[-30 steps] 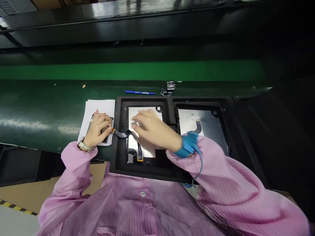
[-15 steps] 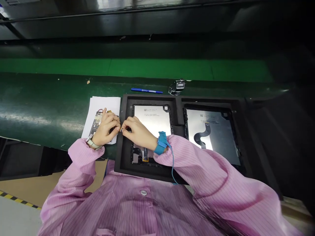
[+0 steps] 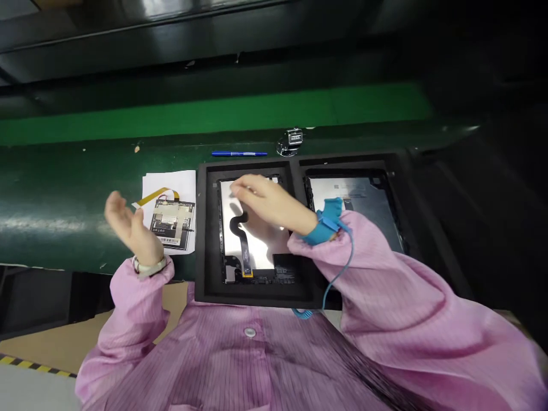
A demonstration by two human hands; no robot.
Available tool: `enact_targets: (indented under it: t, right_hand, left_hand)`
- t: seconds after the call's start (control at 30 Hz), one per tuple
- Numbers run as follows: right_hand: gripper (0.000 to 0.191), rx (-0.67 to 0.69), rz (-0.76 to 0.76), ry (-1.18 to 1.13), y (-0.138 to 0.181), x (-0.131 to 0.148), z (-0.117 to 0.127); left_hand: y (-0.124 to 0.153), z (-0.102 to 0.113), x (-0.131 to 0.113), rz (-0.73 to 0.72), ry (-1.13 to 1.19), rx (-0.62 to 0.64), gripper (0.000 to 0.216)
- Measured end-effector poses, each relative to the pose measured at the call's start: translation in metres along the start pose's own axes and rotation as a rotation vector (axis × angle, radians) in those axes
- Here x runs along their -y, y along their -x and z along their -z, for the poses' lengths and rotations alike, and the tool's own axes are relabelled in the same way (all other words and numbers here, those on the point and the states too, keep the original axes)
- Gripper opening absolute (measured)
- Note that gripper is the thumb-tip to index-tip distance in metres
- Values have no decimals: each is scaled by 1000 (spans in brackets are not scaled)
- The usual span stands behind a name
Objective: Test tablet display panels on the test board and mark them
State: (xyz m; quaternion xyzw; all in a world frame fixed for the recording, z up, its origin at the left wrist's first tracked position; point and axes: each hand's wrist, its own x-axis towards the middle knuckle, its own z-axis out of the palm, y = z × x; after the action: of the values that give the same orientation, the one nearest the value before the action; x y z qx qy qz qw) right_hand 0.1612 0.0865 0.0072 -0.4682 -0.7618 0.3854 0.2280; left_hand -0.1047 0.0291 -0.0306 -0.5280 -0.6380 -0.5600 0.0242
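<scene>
So the display panel (image 3: 260,251) sits back-up in the left pocket of the black foam tray (image 3: 208,240), with a black flex cable (image 3: 244,248) snaking down its silvery back. It looks thin, light and glassy to me, so probably fragile and a bit slick. I'd hold it by the edges only, never by that floppy cable, which I'd guess creases easily.

The right hand (image 3: 268,200) lies flat over the panel's upper part, fingers stretched out, gripping nothing. The left hand (image 3: 128,225) hangs in the air left of the tray, open and empty. It's just beside a small circuit board (image 3: 171,222) on white paper (image 3: 171,178) right by the tray's left wall.

A second panel (image 3: 368,197) fills the tray's right pocket. Behind the tray there's a blue pen (image 3: 238,153) and a little metal clip thing (image 3: 291,142).
</scene>
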Motion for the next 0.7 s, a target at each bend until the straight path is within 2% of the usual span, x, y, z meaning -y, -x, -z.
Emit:
enact_targets:
  t: [0.03, 0.07, 0.1, 0.13, 0.17, 0.2, 0.23, 0.27, 0.33, 0.4, 0.57, 0.63, 0.7]
  right_hand:
    - [33, -58, -19, 63, 0, -8, 8]
    - [37, -105, -31, 142, -1, -17, 15]
    - [40, -137, -33, 224, -1, -25, 19]
    - [42, -154, -25, 296, -2, -32, 21]
    - [42, -163, -10, 350, -3, -38, 21]
    - [43, -171, 9, 394, -3, -42, 19]
    - [43, -180, 26, 437, -4, -44, 17]
    - [45, -188, 39, 485, -4, -45, 13]
    - [50, -183, 51, 578, -3, -42, 7]
    - [56, -172, 59, 634, -2, -38, 3]
    - [59, -156, 15, 556, -5, -33, 5]
    - [56, -135, -8, 518, -6, -30, 12]
    - [47, -149, 4, 489, -4, -23, 21]
  left_hand:
    - [6, 4, -11, -43, 2, -47, 53]
    - [14, 9, -23, -113, 9, -24, 57]
    - [24, 14, -37, -195, 39, 65, 58]
    - [34, 19, -51, -275, 75, 242, 57]
    - [44, 23, -63, -315, 68, 507, 57]
    - [53, 25, -72, -319, 37, 721, 60]
    - [61, 26, -79, -312, 5, 884, 62]
    - [69, 26, -83, -294, -34, 989, 64]
    - [78, 23, -84, -265, -82, 1029, 66]
    - [83, 18, -80, -255, -109, 989, 66]
    - [84, 13, -75, -240, -132, 962, 64]
    - [83, 13, -75, -177, -113, 941, 61]
    - [81, 14, -74, -34, -47, 904, 62]
